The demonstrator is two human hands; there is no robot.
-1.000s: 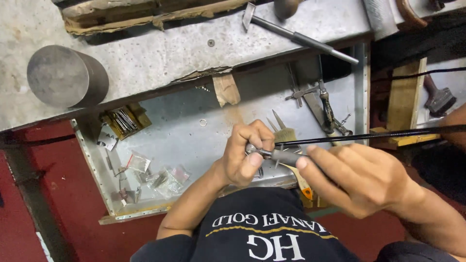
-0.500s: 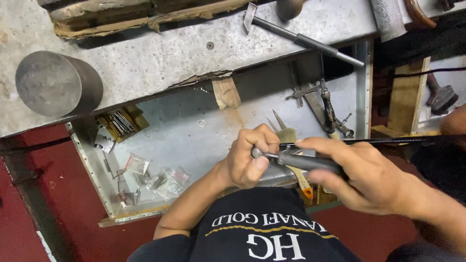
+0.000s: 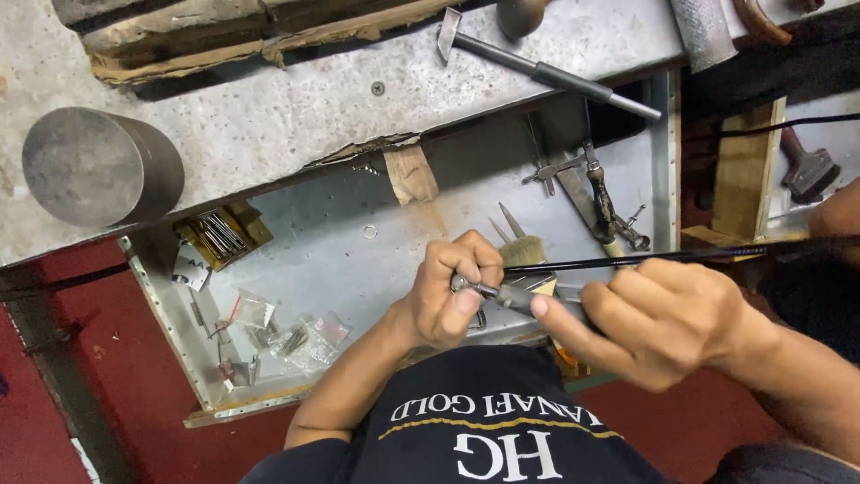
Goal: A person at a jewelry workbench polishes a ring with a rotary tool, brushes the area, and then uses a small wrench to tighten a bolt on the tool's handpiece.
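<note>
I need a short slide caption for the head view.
Left hand and right hand grip a slim metal handpiece above a metal tray.

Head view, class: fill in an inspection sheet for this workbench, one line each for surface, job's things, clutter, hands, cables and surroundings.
Surface: worn grey metal bench top above an open metal drawer tray.
Job's things: slim dark rotary handpiece, small metal piece at its tip.
Clutter: solid steel cylinder, steel hammer, small clear plastic bags, yellow box of thin metal bits, bristle brush.
Hands: left hand pinches the small piece; right hand grips the handpiece.
Cables: black flexible shaft runs right.
Surroundings: red floor.
</note>
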